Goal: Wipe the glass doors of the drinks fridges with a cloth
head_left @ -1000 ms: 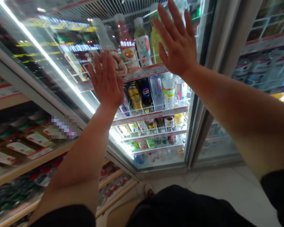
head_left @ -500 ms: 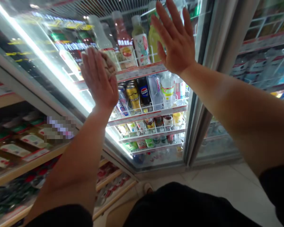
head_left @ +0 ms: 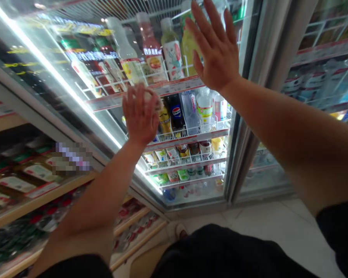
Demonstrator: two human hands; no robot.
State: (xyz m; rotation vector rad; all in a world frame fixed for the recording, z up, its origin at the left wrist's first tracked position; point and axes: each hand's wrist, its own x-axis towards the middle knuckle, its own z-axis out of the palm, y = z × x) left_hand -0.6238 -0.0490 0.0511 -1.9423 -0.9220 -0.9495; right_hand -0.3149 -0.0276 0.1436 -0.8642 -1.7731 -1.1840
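My left hand point(head_left: 139, 115) presses a crumpled beige cloth point(head_left: 153, 99) flat against the glass door point(head_left: 84, 65) of a lit drinks fridge, level with the second shelf. Only an edge of the cloth shows past the fingers. My right hand point(head_left: 216, 48) lies flat on the same glass higher up, fingers spread, holding nothing, near the door's right edge. Behind the glass stand bottles point(head_left: 171, 48) on the upper wire shelf and a Pepsi can point(head_left: 177, 112) with other drinks below.
A metal door frame point(head_left: 249, 127) divides this fridge from another glass door point(head_left: 321, 77) on the right. Wooden shelves point(head_left: 37, 193) with packaged goods run along the left. Pale floor tiles point(head_left: 278, 231) lie below, and one shoe tip point(head_left: 181, 231) shows.
My left hand has slid the cloth down and to the right across the glass, after first moving up and left. My right hand has stayed flat in place.
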